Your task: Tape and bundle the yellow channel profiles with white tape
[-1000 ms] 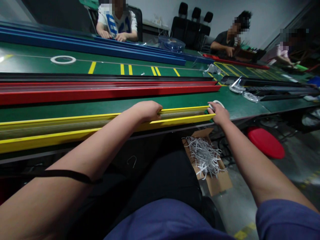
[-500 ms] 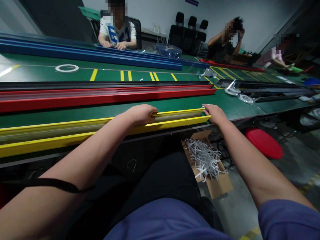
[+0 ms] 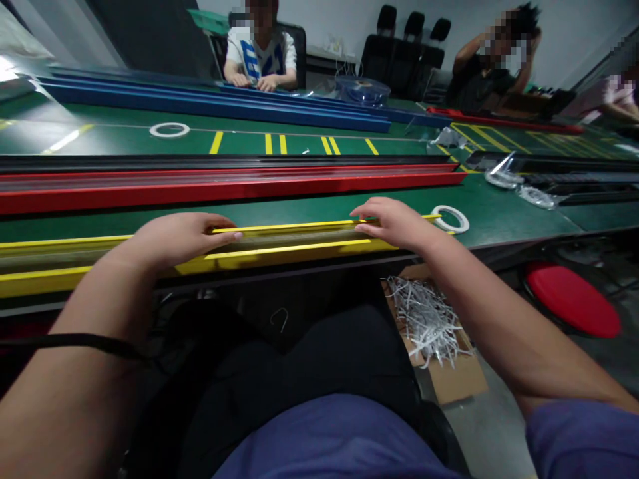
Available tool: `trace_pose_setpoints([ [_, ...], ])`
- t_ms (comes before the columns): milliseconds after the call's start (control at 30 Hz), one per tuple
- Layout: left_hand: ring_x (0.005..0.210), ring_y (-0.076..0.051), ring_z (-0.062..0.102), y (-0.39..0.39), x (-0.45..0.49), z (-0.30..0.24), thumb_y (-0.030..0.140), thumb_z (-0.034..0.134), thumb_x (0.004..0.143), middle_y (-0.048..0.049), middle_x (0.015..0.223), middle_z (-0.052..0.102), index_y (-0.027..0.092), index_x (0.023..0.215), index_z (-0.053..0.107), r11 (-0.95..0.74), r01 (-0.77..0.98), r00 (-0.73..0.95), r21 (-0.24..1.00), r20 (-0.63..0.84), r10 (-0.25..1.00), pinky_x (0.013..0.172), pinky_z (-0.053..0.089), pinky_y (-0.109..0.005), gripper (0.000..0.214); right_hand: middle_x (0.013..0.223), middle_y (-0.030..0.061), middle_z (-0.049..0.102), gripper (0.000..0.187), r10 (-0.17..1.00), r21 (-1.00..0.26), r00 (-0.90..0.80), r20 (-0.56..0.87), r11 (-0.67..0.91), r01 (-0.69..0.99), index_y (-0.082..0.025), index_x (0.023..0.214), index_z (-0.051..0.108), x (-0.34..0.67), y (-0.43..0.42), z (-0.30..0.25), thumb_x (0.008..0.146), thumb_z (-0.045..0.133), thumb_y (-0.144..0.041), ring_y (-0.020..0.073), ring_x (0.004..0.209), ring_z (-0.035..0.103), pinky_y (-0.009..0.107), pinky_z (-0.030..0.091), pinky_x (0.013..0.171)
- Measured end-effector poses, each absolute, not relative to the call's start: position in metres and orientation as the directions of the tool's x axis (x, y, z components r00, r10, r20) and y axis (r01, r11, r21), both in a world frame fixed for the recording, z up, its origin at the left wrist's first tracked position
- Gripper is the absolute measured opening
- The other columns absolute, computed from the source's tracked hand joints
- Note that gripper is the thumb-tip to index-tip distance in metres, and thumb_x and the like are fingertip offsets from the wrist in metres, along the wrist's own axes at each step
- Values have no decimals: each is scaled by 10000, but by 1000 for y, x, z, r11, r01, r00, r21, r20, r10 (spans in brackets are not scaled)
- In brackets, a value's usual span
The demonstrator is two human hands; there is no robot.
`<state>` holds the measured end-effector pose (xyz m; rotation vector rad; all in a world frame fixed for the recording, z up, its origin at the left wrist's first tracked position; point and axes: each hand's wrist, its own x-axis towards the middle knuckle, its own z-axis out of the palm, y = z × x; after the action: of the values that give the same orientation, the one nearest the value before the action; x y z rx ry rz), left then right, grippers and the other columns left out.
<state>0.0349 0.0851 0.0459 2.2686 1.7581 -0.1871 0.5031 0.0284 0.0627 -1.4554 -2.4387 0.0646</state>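
The long green desk carries rows of coloured metal channels. The nearest, a yellow channel, runs along its near edge, with a red channel lying parallel just farther off. The main risk seems to sit at that near edge: a careless push toward the near side could tip the yellow channel over the lip of the desk, down toward the cardboard box of shredded white strips on the floor. Its great length also makes it look prone to swinging, so a shove at one point could send its left end into the red channel. The thin lips look sharp enough to nick skin if a hand slid along them under pressure. At the right end, a white tape ring sits just beside the channel and could be knocked aside. A greyish translucent strip lies in the trough and might shift if pressed unevenly. The left hand and right hand rest on the channel well apart, the right nearer its right end. On both, the fingers lie extended and loosely together, draped across the trough and not clamped on it, so the channel runs beneath them
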Motion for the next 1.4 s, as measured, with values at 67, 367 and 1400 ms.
trace_pose_setpoints([
  [67, 1111, -327, 693, 85, 39, 47, 933, 403, 846, -33, 1299, 770, 320, 1388, 695, -239, 962, 268, 136, -267, 926, 896, 493, -370, 869, 1185, 89, 713, 374, 811, -202, -570, 133, 585, 785, -223, 1294, 735, 472, 44, 56, 1003, 648, -441, 232, 1058, 642, 320, 461, 899],
  [367, 1086, -323, 714, 81, 40, 53, 888, 436, 844, -29, 1270, 780, 364, 1329, 743, -213, 948, 267, 235, -230, 936, 865, 517, -346, 777, 959, 54, 732, 256, 683, -38, -725, -92, 725, 688, -182, 1022, 746, 364, 90, 46, 1011, 624, -407, 145, 723, 525, 295, 246, 626],
  [1400, 971, -266, 711, 83, 36, 45, 887, 491, 814, -10, 1111, 803, 334, 1251, 782, -238, 926, 288, 292, -143, 947, 785, 432, -306, 762, 1206, 125, 699, 378, 469, 323, -883, -7, 837, 442, -157, 1354, 615, 435, 92, 39, 1060, 555, -388, 231, 1039, 613, 321, 423, 789],
])
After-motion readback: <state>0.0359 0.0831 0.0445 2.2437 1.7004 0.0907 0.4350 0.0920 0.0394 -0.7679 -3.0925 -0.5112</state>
